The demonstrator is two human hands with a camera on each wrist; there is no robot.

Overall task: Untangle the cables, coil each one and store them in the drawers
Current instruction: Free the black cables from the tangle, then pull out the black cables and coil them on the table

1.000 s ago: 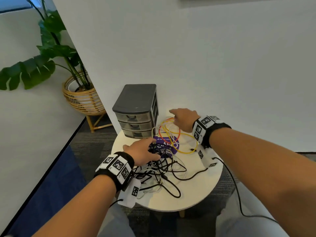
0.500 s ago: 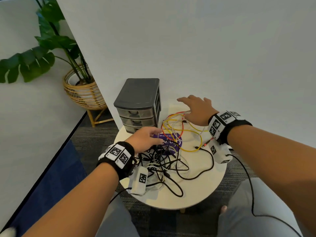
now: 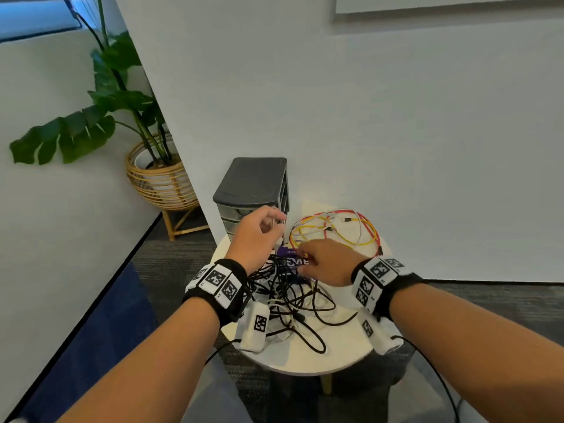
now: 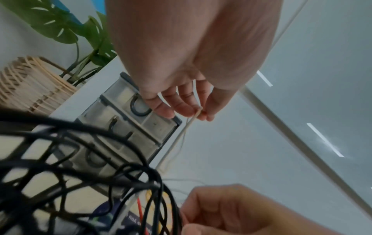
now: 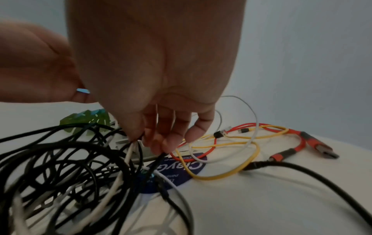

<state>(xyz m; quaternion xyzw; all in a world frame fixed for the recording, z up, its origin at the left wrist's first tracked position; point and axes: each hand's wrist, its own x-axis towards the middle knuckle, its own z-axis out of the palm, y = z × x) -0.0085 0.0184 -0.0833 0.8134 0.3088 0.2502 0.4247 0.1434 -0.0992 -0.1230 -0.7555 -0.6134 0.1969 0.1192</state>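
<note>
A thin white cable (image 4: 198, 113) is pinched between thumb and fingertips of the left hand (image 3: 259, 236) and drawn up out of the black tangle (image 3: 287, 296), in front of the grey drawer unit (image 3: 253, 190) at the back of the round counter (image 3: 341, 355). The right hand (image 3: 328, 262) is set down into the tangle just beside a purple printed disc (image 5: 181, 171), its fingers curled around black and white strands (image 5: 128, 157), apparently to hold the heap down. The step would be done best with a slow, steady pull along the line of the cable, the mass being kept pinned so that loops are fed out rather than tightened; a snag would best be eased by hand, not tugged. The black leads are seen as round, matte and springy, lying in loose overlapping loops. A red cable (image 5: 302, 135) with stiff moulded plugs, a flat glossy yellow cable (image 5: 225, 173) and another pale lead are spread apart nearer the wall. The drawers, of smoky translucent plastic with dark curved handles, are all shut, and no cable has been coiled or stored
</note>
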